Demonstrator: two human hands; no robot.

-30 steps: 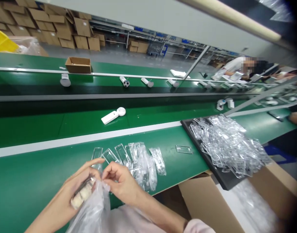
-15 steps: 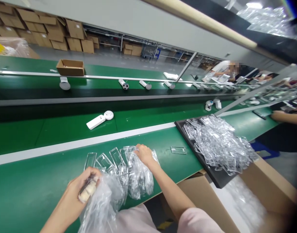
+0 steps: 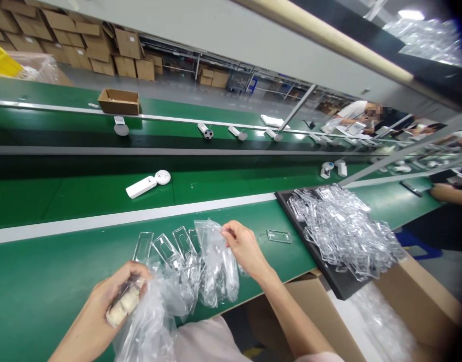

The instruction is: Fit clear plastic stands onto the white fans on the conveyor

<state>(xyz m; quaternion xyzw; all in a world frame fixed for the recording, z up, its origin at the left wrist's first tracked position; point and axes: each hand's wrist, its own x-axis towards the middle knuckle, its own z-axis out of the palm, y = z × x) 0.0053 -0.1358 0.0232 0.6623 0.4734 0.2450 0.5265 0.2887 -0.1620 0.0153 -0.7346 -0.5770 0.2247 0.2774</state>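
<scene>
My left hand (image 3: 98, 306) is closed around a bunch of clear plastic bags (image 3: 151, 324) at the table's near edge. Cream-coloured covers show on its curled fingertips. My right hand (image 3: 248, 249) pinches the upper part of a clear plastic bag (image 3: 210, 239) between thumb and fingers. Between the hands, several clear plastic trays (image 3: 183, 244) lean in a row on the green table, their lower parts under crumpled film. To the right of my right hand, a single clear tray (image 3: 279, 236) lies flat.
A black tray (image 3: 302, 226) heaped with clear plastic trays (image 3: 344, 231) overhangs the table edge, above an open cardboard box (image 3: 419, 291). Beyond a white strip, a white device with a round head (image 3: 148, 185) lies on the green belt. A co-worker's arm (image 3: 452, 193) reaches in at right.
My right hand has come a little right and pinches a bag that now stands higher over the trays. My left hand, still gripping its bags, has shifted slightly left. The view has tilted slightly.
</scene>
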